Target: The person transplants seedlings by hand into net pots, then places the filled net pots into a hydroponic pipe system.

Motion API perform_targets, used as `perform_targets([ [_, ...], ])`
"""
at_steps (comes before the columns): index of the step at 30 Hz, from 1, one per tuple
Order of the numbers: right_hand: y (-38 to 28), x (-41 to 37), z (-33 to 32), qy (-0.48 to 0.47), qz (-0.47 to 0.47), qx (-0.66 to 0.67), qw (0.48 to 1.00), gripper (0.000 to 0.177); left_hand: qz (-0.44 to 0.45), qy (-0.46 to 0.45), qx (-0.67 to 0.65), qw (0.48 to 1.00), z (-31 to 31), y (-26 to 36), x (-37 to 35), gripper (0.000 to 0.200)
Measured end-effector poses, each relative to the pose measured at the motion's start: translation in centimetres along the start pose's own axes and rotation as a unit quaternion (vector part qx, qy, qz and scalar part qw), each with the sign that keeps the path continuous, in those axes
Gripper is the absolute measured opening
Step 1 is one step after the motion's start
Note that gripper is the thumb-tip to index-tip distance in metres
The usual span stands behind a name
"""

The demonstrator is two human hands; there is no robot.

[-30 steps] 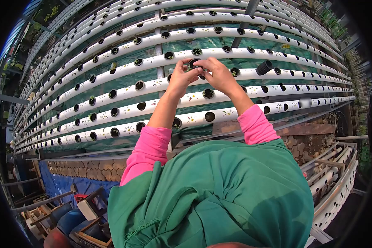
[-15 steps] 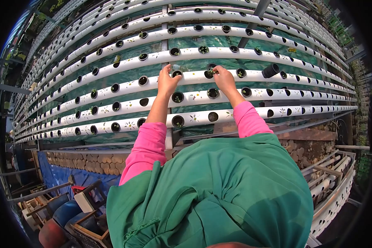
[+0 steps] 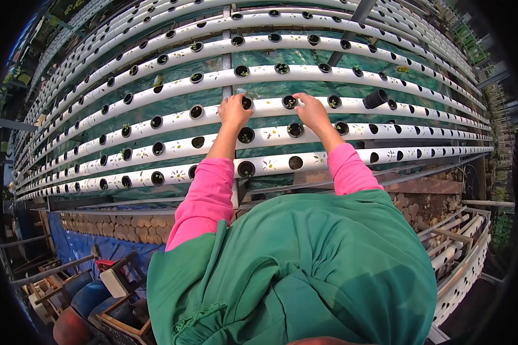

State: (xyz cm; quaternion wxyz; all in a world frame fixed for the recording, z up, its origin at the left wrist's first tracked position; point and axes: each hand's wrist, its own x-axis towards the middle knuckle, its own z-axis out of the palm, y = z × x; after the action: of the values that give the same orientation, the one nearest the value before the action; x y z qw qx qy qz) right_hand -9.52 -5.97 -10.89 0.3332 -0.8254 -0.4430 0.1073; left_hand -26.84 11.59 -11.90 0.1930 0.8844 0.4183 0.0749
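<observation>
My left hand [image 3: 235, 111] curls round the left side of a black net cup [image 3: 247, 103] set in a hole of a white pipe [image 3: 268, 107], its thumb and fingers at the rim. Further right along this pipe, a second black net cup [image 3: 287, 102] with a small green seedling [image 3: 292, 102] sits in its hole. The thumb and forefinger of my right hand [image 3: 312, 111] grip that cup's right edge. Another planted cup [image 3: 334, 102] stands just right of my right hand. A clear plastic piece [image 3: 246, 94] lies behind my left fingers.
A stack of black cups [image 3: 376, 99] lies tilted on the same pipe at right. Parallel pipes [image 3: 259, 73] with holes, some with seedlings, run in front and behind over green sheeting [image 3: 213, 92]. A metal post [image 3: 351, 33] rises beyond. Stools and crates [image 3: 121, 316] are at lower left.
The right-hand cup, tilted and partly lifted with the seedling at my fingertips, now sits level in its hole. My left hand has closed round the cup beside it.
</observation>
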Motion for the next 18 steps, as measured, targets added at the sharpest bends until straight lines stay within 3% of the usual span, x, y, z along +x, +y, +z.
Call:
perform_targets([
  [2, -0.7, -0.2, -0.7, 0.001, 0.000, 0.011, 1.000, 0.027, 0.010, -0.027, -0.011, 1.000, -0.6, -0.2, 0.4, 0.065],
  [4, -1.5, -0.1, -1.4, 0.004, -0.001, 0.021, 1.000, 0.027, -0.024, 0.051, -0.156, 0.986, -1.0, -0.3, 0.7, 0.057],
  [5, -2.0, -0.1, -1.5, 0.009, -0.004, 0.053, 0.999, 0.026, -0.024, 0.051, -0.155, 0.986, -1.4, -0.6, 1.1, 0.057],
  [6, -2.6, 0.0, -1.6, 0.013, -0.008, 0.085, 0.996, 0.025, -0.051, 0.021, -0.313, 0.948, -2.1, -0.8, 1.6, 0.052],
  [8, -4.2, 0.2, -1.6, -0.001, 0.001, 0.139, 0.990, 0.024, -0.099, -0.049, -0.567, 0.816, -4.5, 0.1, 1.2, 0.036],
  [9, -5.1, 0.4, -1.6, -0.017, 0.010, 0.192, 0.981, 0.024, -0.098, -0.047, -0.566, 0.817, -5.7, 0.6, 0.9, 0.036],
  [11, -7.2, 0.6, -1.5, -0.011, -0.018, 0.201, 0.979, 0.025, -0.080, -0.097, -0.679, 0.724, -7.5, 1.2, 0.3, 0.029],
  [13, -9.3, 0.6, -1.2, -0.035, -0.019, 0.271, 0.962, 0.026, -0.067, -0.101, -0.691, 0.713, -8.7, 1.8, -0.3, 0.025],
  [15, -10.7, 0.6, -0.5, -0.041, -0.017, 0.296, 0.954, 0.028, -0.051, -0.127, -0.720, 0.680, -9.4, 1.9, -0.5, 0.034],
  [18, -12.0, 0.6, 0.8, -0.002, -0.027, 0.347, 0.938, 0.028, -0.048, -0.114, -0.737, 0.664, -9.8, 2.2, -1.3, 0.033],
])
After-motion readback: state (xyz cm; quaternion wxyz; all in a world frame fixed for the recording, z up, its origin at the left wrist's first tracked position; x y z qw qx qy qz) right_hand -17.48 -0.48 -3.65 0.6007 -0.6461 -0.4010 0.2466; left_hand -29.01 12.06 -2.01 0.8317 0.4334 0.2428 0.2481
